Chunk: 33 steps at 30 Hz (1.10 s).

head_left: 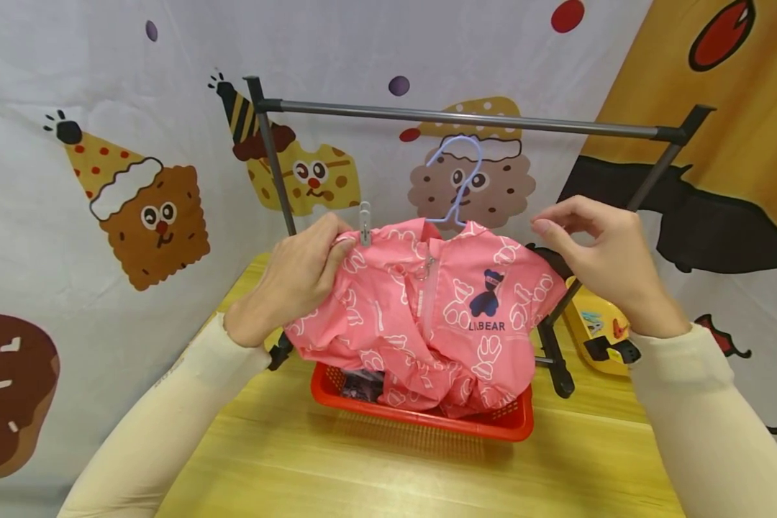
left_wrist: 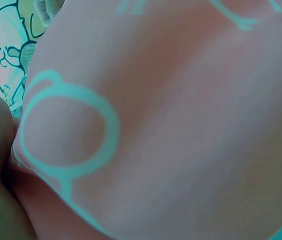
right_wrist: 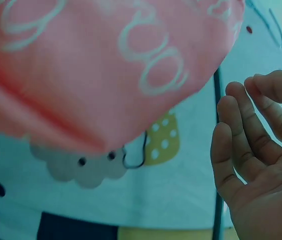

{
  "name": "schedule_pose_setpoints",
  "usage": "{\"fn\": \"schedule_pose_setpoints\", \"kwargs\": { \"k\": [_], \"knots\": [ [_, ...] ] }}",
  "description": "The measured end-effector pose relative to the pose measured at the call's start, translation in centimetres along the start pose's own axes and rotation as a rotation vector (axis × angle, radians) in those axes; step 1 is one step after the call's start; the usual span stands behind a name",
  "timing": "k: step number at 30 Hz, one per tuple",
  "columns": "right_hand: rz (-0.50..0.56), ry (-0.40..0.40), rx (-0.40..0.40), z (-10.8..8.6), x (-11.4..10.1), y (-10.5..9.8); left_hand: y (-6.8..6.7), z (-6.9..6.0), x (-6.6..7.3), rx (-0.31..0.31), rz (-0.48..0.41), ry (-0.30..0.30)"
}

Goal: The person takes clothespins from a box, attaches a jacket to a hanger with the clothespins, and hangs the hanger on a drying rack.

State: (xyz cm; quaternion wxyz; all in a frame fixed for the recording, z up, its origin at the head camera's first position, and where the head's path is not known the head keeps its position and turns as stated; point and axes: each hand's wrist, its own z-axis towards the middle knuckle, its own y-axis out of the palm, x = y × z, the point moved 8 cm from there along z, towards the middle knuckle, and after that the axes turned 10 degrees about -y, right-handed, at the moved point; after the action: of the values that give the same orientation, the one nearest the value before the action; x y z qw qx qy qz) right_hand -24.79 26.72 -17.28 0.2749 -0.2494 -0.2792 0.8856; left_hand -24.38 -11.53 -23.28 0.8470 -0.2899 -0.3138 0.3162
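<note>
A pink child's jacket (head_left: 388,302) with white bear outlines and a dark bear print spreads between my hands in the head view. From its collar rises the hook of a pale blue hanger (head_left: 462,173), below the rack's bar and apart from it. My left hand (head_left: 301,273) grips the jacket at its left shoulder, where a grey clothespin (head_left: 365,226) is clipped. Beside the other shoulder, my right hand (head_left: 605,252) is raised clear of the cloth, fingers loosely bent and holding nothing. Pink cloth (left_wrist: 181,125) fills most of the left wrist view.
A dark metal clothes rack (head_left: 466,121) stands behind the jacket. Below is a red basket (head_left: 421,421) with dark cloth inside, on a yellow wood-grain table (head_left: 362,475). A yellow tray (head_left: 579,338) at the right holds coloured clothespins (head_left: 618,329). A cartoon-printed curtain hangs behind.
</note>
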Motion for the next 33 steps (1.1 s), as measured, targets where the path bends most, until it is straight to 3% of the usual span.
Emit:
{"fn": "schedule_pose_setpoints", "kwargs": {
  "k": [6,14,22,28,33],
  "knots": [
    [-0.018,0.144,-0.002,-1.8,3.8,-0.8,0.0,-0.1,-0.1,0.003,-0.005,0.003],
    [-0.082,0.280,-0.119,-5.0,8.6,-1.6,0.0,-0.2,-0.1,0.003,-0.012,0.015],
    [-0.135,0.367,-0.351,-8.3,14.0,-1.9,0.0,0.0,-0.1,0.002,-0.026,0.023],
    [-0.116,0.428,-0.544,-11.7,18.5,-1.4,0.0,-0.1,0.0,-0.003,-0.029,0.020],
    [-0.089,0.499,-0.632,-14.5,21.8,-1.2,-0.2,-0.1,0.0,-0.002,-0.033,0.019]
  ]
}}
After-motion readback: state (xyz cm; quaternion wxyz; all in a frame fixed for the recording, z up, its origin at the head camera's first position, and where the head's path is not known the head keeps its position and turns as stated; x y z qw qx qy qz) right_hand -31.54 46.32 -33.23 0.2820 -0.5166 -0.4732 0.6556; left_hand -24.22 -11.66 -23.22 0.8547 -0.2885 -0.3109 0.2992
